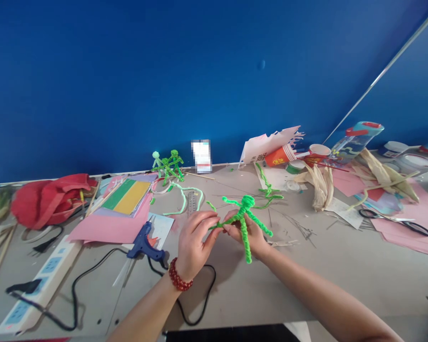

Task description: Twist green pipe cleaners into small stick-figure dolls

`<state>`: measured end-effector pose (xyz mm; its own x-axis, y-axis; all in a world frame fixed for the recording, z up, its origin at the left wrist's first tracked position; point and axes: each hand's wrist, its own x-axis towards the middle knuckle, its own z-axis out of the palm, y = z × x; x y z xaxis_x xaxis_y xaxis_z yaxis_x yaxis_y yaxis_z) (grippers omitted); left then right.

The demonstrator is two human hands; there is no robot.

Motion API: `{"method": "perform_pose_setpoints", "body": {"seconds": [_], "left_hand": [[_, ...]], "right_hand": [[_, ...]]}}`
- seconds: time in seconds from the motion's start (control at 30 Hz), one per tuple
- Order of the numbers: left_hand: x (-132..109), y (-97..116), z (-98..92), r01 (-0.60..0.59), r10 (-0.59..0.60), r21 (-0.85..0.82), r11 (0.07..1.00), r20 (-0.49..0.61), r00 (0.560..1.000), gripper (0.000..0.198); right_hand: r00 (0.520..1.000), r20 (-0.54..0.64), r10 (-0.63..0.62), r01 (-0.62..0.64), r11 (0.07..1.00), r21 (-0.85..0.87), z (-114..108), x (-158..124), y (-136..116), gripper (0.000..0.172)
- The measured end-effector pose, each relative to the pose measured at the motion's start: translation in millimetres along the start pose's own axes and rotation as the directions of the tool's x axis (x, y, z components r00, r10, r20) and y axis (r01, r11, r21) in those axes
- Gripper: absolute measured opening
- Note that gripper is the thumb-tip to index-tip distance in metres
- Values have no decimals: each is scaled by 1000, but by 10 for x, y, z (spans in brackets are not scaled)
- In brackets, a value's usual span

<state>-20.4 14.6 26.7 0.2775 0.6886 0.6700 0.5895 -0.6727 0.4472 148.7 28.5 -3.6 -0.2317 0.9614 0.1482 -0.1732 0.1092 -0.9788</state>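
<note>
A bright green pipe-cleaner figure (246, 223) with a round head and twisted limbs is held above the table. My right hand (253, 240) is closed on it from below, its fingers partly behind the figure. My left hand (197, 242), with a red bead bracelet at the wrist, pinches the thin end of a green pipe cleaner (213, 209) at the figure's left side. The fingertips of both hands nearly meet there. Finished-looking pipe-cleaner figures (171, 166) stand against the blue wall, and a loose green twisted piece (267, 187) lies behind my right hand.
A blue glue gun (146, 243) with a black cord lies left, near a white power strip (39, 285). Pink paper (110, 223) and a red bag (52, 199) are beyond. Black-handled scissors (395, 221), dried husks (321, 185) and a paper cup (281, 156) occupy the right side.
</note>
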Motion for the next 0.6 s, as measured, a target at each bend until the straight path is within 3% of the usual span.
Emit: {"method": "perform_pose_setpoints", "body": {"seconds": [0.33, 0.6], "left_hand": [[-40, 5, 28, 210, -194, -220, 953, 93, 977, 9], [-63, -18, 59, 447, -430, -334, 830, 129, 894, 11]], "right_hand": [[991, 19, -129, 130, 985, -112, -18, 15, 10, 14], [991, 1, -132, 131, 978, -164, -21, 28, 21, 13]]}}
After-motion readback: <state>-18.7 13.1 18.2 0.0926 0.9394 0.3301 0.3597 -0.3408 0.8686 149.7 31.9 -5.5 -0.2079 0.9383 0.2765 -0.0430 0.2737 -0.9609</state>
